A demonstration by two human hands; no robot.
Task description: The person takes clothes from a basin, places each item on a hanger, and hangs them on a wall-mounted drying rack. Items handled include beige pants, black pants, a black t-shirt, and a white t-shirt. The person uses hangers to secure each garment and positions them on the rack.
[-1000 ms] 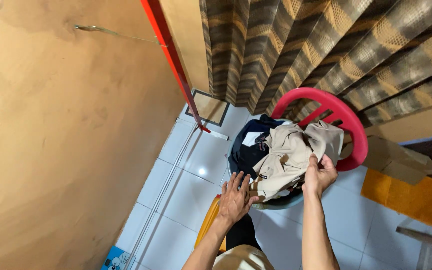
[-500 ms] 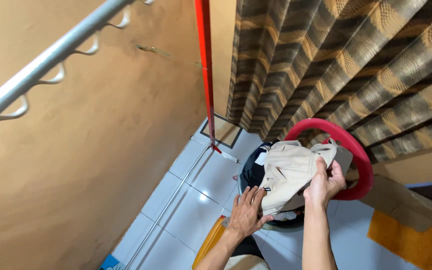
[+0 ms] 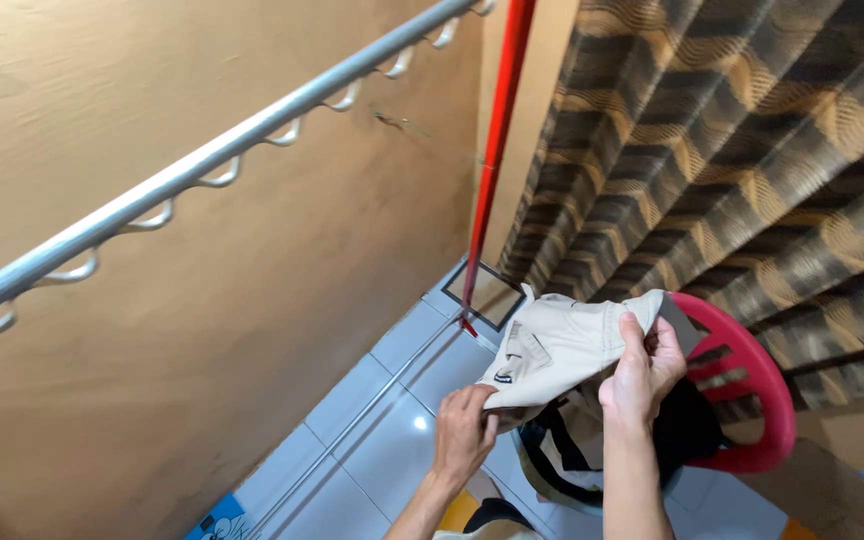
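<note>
The beige garment (image 3: 562, 345) hides most of the laundry basket (image 3: 552, 480) beneath it, so its contents cannot be told. The metal hanging rail (image 3: 202, 165) runs off the left and top edges. The red plastic chair (image 3: 752, 400) is partly covered by dark clothing (image 3: 687, 430).

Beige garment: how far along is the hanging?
Done: beige garment is lifted clear of the laundry basket. In hand: left hand and right hand each have a grip on it. Left: nothing hangs on the metal hook rail; dark clothes remain below.
</note>
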